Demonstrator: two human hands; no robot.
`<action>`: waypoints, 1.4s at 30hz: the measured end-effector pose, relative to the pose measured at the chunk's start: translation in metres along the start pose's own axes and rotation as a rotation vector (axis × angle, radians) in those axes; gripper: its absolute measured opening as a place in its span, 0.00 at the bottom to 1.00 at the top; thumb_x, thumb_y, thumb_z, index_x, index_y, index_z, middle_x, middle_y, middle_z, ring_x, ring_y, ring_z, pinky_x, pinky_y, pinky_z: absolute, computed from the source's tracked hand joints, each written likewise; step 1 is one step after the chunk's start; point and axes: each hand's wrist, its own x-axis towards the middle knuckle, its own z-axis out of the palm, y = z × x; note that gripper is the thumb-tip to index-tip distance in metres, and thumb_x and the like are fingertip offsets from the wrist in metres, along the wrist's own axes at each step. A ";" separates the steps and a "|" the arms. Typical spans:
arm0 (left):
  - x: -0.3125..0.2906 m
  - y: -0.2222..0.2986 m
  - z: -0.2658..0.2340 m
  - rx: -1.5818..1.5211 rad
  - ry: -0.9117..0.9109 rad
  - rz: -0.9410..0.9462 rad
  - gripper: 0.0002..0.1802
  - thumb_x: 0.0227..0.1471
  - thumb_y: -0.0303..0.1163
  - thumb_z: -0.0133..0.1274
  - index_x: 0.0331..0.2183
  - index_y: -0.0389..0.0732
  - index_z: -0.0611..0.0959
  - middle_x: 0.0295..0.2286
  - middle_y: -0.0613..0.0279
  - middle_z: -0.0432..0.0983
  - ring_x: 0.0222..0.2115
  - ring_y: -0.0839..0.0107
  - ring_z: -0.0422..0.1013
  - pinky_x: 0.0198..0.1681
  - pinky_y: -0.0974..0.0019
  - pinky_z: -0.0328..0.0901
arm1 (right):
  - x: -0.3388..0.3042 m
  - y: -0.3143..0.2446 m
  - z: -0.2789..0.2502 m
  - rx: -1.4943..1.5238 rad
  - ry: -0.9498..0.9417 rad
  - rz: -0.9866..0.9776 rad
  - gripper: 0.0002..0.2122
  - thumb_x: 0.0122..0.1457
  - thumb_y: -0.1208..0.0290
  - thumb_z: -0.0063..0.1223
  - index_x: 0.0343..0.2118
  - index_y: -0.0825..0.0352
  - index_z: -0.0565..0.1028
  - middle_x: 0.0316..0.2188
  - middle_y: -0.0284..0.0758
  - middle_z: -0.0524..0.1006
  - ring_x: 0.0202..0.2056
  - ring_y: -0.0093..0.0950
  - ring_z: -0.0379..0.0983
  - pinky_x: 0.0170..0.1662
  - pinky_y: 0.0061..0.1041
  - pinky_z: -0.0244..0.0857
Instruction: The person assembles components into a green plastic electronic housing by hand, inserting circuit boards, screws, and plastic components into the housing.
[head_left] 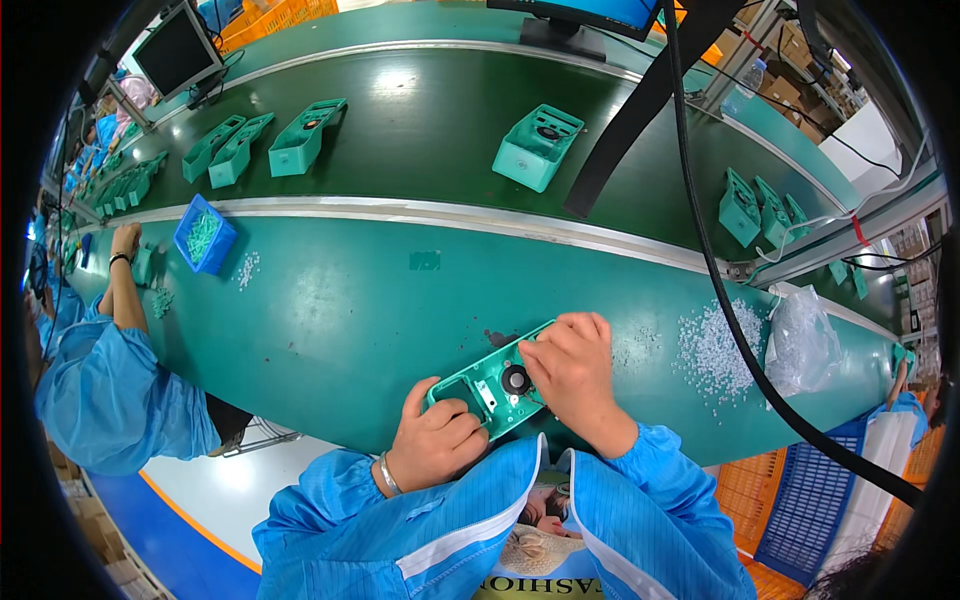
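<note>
A long, shallow green plastic housing (462, 390) lies tilted across the near edge of the green bench, with its open side up. It holds a black round part (515, 379) and a small white piece (489, 396). My left hand (437, 446) grips the housing's left end, thumb on the rim. Over the right end, my right hand (570, 365) is closed, its fingertips pressed together down against the housing beside the black part. Whatever those fingertips may pinch is hidden.
Small white pieces (716, 347) lie heaped at the right beside a clear plastic bag (802, 342). A blue bin (205, 235) of green parts stands left, near a co-worker's arm (125, 280). More green housings (538, 148) sit on the belt behind. A black cable (715, 250) hangs in front.
</note>
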 end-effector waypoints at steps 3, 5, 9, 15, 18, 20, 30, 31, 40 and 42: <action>-0.002 -0.002 0.001 -0.005 -0.028 0.011 0.07 0.42 0.36 0.63 0.29 0.52 0.83 0.30 0.74 0.75 0.38 0.71 0.72 0.58 0.38 0.60 | 0.003 -0.004 -0.009 -0.106 -0.057 -0.086 0.03 0.50 0.73 0.65 0.29 0.60 0.82 0.29 0.27 0.74 0.42 0.32 0.72 0.55 0.43 0.61; -0.001 -0.003 -0.002 -0.015 -0.031 0.003 0.06 0.43 0.35 0.61 0.28 0.51 0.82 0.30 0.74 0.74 0.38 0.71 0.72 0.57 0.39 0.62 | 0.003 -0.009 -0.016 -0.198 -0.186 -0.149 0.07 0.53 0.69 0.62 0.34 0.63 0.82 0.33 0.31 0.75 0.45 0.34 0.71 0.60 0.45 0.59; 0.000 -0.002 -0.007 -0.022 -0.041 -0.026 0.04 0.45 0.34 0.59 0.28 0.51 0.81 0.29 0.73 0.74 0.38 0.71 0.72 0.56 0.39 0.62 | -0.001 -0.024 -0.019 -0.257 -0.280 -0.118 0.13 0.54 0.66 0.61 0.40 0.67 0.81 0.36 0.34 0.75 0.48 0.35 0.69 0.63 0.47 0.56; -0.004 -0.006 -0.005 -0.024 -0.064 -0.006 0.12 0.40 0.38 0.65 0.30 0.49 0.82 0.30 0.72 0.75 0.38 0.68 0.72 0.57 0.36 0.59 | -0.009 -0.009 -0.025 -0.093 -0.226 -0.053 0.18 0.51 0.66 0.67 0.47 0.61 0.81 0.38 0.31 0.73 0.47 0.34 0.69 0.61 0.46 0.57; -0.004 -0.006 -0.006 -0.023 -0.067 -0.009 0.11 0.41 0.37 0.65 0.29 0.49 0.82 0.30 0.72 0.75 0.38 0.67 0.72 0.57 0.36 0.59 | -0.016 0.018 -0.047 -0.146 -0.101 0.033 0.15 0.51 0.69 0.66 0.43 0.60 0.82 0.36 0.32 0.75 0.44 0.35 0.70 0.55 0.44 0.60; -0.004 -0.006 -0.006 -0.035 -0.064 -0.013 0.11 0.40 0.36 0.65 0.29 0.49 0.82 0.30 0.71 0.75 0.38 0.67 0.72 0.57 0.35 0.59 | -0.020 0.043 -0.069 -0.250 -0.059 0.145 0.09 0.53 0.70 0.63 0.37 0.61 0.82 0.32 0.33 0.76 0.42 0.36 0.72 0.53 0.43 0.61; -0.002 -0.005 -0.008 -0.041 -0.073 -0.017 0.11 0.40 0.36 0.66 0.30 0.48 0.82 0.30 0.71 0.75 0.37 0.66 0.72 0.57 0.35 0.58 | -0.031 0.099 -0.092 -0.425 -0.021 0.135 0.06 0.46 0.75 0.68 0.27 0.60 0.80 0.27 0.29 0.76 0.39 0.35 0.73 0.49 0.38 0.61; -0.002 -0.005 -0.008 -0.043 -0.076 -0.020 0.11 0.40 0.36 0.66 0.30 0.48 0.82 0.30 0.71 0.75 0.38 0.66 0.72 0.58 0.35 0.58 | -0.031 0.098 -0.092 -0.422 -0.023 0.133 0.06 0.46 0.75 0.68 0.27 0.60 0.80 0.27 0.29 0.76 0.39 0.35 0.73 0.49 0.38 0.61; -0.004 -0.007 -0.010 -0.032 -0.078 -0.017 0.12 0.40 0.37 0.67 0.30 0.49 0.82 0.30 0.71 0.75 0.38 0.68 0.73 0.59 0.35 0.59 | -0.027 0.091 -0.090 -0.475 -0.039 0.127 0.06 0.44 0.76 0.68 0.25 0.60 0.80 0.26 0.29 0.76 0.40 0.34 0.73 0.50 0.38 0.61; -0.005 -0.007 -0.010 -0.027 -0.077 -0.026 0.12 0.41 0.37 0.67 0.30 0.49 0.82 0.30 0.71 0.75 0.38 0.68 0.73 0.58 0.35 0.59 | -0.026 0.091 -0.088 -0.475 -0.042 0.121 0.07 0.43 0.77 0.67 0.25 0.60 0.80 0.26 0.29 0.77 0.39 0.34 0.74 0.50 0.38 0.62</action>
